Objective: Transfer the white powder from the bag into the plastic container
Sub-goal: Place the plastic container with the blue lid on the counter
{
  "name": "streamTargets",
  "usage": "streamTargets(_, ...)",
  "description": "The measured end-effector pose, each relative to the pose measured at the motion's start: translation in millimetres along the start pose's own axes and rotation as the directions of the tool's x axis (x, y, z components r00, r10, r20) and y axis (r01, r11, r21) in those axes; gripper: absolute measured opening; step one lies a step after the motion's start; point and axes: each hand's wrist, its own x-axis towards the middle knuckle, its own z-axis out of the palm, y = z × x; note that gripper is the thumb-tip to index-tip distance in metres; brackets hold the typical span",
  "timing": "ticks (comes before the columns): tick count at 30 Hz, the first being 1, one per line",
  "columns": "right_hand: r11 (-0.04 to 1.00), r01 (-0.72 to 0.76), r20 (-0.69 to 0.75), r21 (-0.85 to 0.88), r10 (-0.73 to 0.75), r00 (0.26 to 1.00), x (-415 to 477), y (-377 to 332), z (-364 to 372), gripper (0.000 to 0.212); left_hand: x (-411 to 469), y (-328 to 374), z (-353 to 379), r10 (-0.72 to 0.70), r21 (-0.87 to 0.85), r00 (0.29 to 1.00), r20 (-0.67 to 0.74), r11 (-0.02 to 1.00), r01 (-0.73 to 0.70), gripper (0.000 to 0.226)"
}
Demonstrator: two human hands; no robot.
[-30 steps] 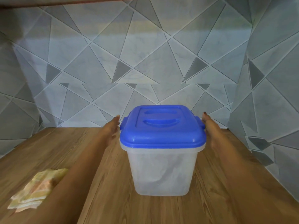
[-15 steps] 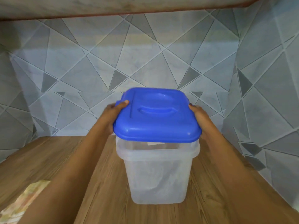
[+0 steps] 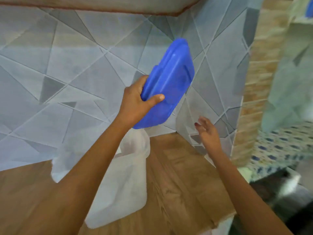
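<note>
My left hand grips the blue lid by one edge and holds it tilted on end in the air, up against the tiled wall. Below it the clear plastic container stands uncovered on the wooden counter, partly hidden behind my left forearm. My right hand hovers to the right of the container with its fingers spread, holding nothing. The picture is blurred. No bag of powder shows in this view.
Grey tiled walls with triangle patterns close off the back and right of the counter corner. A shelf edge runs overhead. The counter's right edge drops off, with a patterned surface beyond.
The lid came off the container; my left hand now carries it alone, raised and tilted to the right. My right hand let go of it. The camera swung right.
</note>
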Motion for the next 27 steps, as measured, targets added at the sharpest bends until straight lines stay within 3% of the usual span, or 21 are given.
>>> streamTargets(3, 0.999, -0.016, -0.033, -0.042, 0.015, 0.999, -1.8, 37.6, -36.5, 0.040, -26.4, -15.8, 73.0, 0.099, 0.244, 0.986, 0.134, 0.961, -0.130, 0.044)
streamTargets(7, 0.979, -0.046, -0.008, -0.199, 0.045, 0.999, -5.3, 93.2, -72.5, 0.041, -77.2, -54.0, 145.0, 0.165, 0.435, 0.956, 0.243, 0.863, -0.259, 0.037)
streamTargets(11, 0.924, -0.058, 0.117, -0.378, 0.109, 0.987, -8.7, 143.6, -86.2, 0.047, -132.4, -101.5, 177.3, 0.018, 0.487, 0.922, 0.386, 0.845, -0.221, 0.033)
streamTargets(14, 0.886, -0.096, 0.229, -0.455, 0.220, 0.948, -8.1, 168.8, -84.0, 0.045, -163.5, -126.1, 190.3, -0.110, 0.564, 0.847, 0.519, 0.789, -0.243, 0.045)
streamTargets(17, 0.743, 0.081, 0.304, -0.664, 0.171, 0.937, -7.9, 192.0, -82.5, 0.055, -185.2, -141.8, 204.2, -0.225, 0.652, 0.764, 0.605, 0.691, -0.312, 0.070)
streamTargets(19, 0.587, 0.212, 0.362, -0.781, 0.150, 0.920, -8.6, 204.5, -82.0, 0.060, -195.6, -150.4, 209.0, -0.243, 0.670, 0.746, 0.620, 0.658, -0.343, 0.066)
streamTargets(22, 0.416, 0.265, 0.386, -0.870, 0.237, 0.892, -14.2, 220.0, -81.1, 0.064, -211.1, -164.5, 213.6, -0.175, 0.643, 0.749, 0.639, 0.656, -0.395, 0.044)
streamTargets(24, 0.395, 0.258, 0.378, -0.882, 0.265, 0.887, -17.9, 231.3, -80.2, 0.067, -219.7, -171.3, 215.8, -0.163, 0.621, 0.741, 0.651, 0.677, -0.397, 0.041)
streamTargets(27, 0.395, 0.244, 0.353, -0.886, 0.231, 0.907, -19.5, 240.3, -78.5, 0.088, -229.1, -173.5, 216.9, -0.202, 0.610, 0.733, 0.649, 0.714, -0.344, 0.040)
